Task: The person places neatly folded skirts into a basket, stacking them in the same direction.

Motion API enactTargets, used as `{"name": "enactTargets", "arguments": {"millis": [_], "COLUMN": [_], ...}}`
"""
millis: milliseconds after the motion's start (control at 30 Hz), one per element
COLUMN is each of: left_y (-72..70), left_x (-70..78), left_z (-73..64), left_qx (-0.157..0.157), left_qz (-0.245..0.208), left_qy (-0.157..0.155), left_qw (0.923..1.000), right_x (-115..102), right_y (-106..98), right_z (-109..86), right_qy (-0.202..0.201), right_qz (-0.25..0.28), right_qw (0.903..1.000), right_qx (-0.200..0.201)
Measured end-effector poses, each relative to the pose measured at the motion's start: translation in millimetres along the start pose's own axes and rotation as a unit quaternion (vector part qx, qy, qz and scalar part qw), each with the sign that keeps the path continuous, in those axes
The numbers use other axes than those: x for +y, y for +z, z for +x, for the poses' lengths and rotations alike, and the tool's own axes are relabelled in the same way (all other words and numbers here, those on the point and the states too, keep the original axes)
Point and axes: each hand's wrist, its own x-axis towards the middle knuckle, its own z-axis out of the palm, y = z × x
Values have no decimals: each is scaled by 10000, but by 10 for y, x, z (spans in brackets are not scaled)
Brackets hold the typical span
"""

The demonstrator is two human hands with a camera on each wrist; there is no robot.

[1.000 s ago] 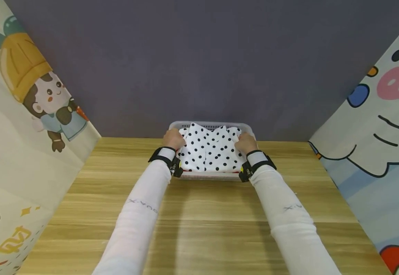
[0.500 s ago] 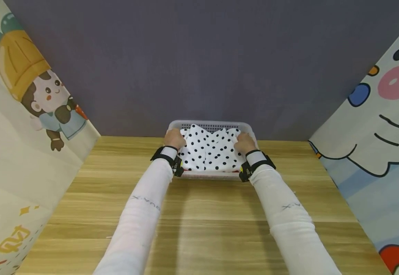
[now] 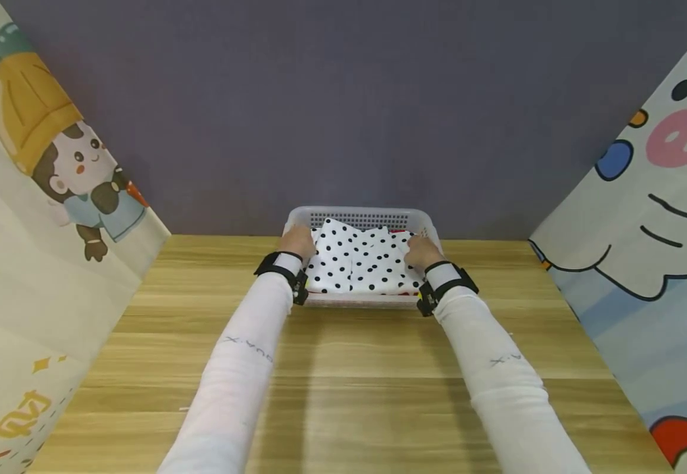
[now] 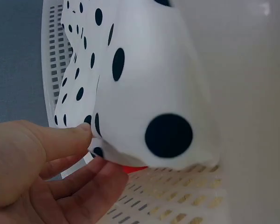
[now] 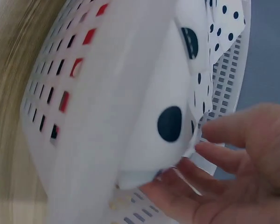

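A folded polka-dot cloth [image 3: 367, 260], white with black dots, lies in a whitish plastic basket [image 3: 367, 214] with slotted walls. At the cloth's left side is my left hand [image 3: 299, 242]. In the left wrist view its thumb lies over the cloth's edge, and the curled fingers [image 4: 105, 184] pinch it from below. My right hand [image 3: 422, 253] is at the opposite side. The right wrist view shows its thumb and fingers [image 5: 177, 191] loosely curled about the cloth's edge, just inside the basket wall. A bit of red shows under the cloth in the left wrist view.
The basket stands on a wood-grain table [image 3: 355, 388], close against a dark grey back wall [image 3: 343, 112]. Cartoon-printed panels flank the table, the left panel [image 3: 24, 276] and the right panel [image 3: 663, 263]. Red material [image 5: 77, 67] shows through the basket's slots.
The cloth's far edge has sunk lower and nearer in the basket, baring more of the back wall's slots and some red behind it. Both hands have shifted only slightly.
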Motion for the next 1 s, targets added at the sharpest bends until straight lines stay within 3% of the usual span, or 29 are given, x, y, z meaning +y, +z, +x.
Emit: {"name": "enactTargets", "arguments": {"millis": [167, 300, 467, 633, 767, 867, 1000], "left_y": [-52, -147, -179, -164, -144, -120, -82], "left_x": [-24, 16, -7, -53, -91, -117, -139], "left_z": [-65, -207, -319, -448, -567, -657, -767], "left_qx": [-531, -762, -750, -698, -462, -232, -195], "left_qz": [-87, -77, 151, -17, 208, 447, 786], "left_qy": [9, 250, 1192, 1942, 2535, 2774, 2809], "left_qw": [9985, 9968, 9899, 9785, 9660, 9594, 9563], "right_x": [-48, -67, -59, -8, 53, 89, 103], "right_y": [-42, -58, -98, -96, -46, 7, 74], "right_z": [-114, -168, -263, -399, -519, -600, -701], "right_qy": [-71, -370, -928, -1744, -1879, -1904, -1940], "right_qz": [-505, -823, -489, -604, -783, -1033, -1205], "right_qw": [9968, 9934, 9935, 9828, 9789, 9755, 9718], "right_qx": [-608, -714, -433, -38, 185, 397, 588]}}
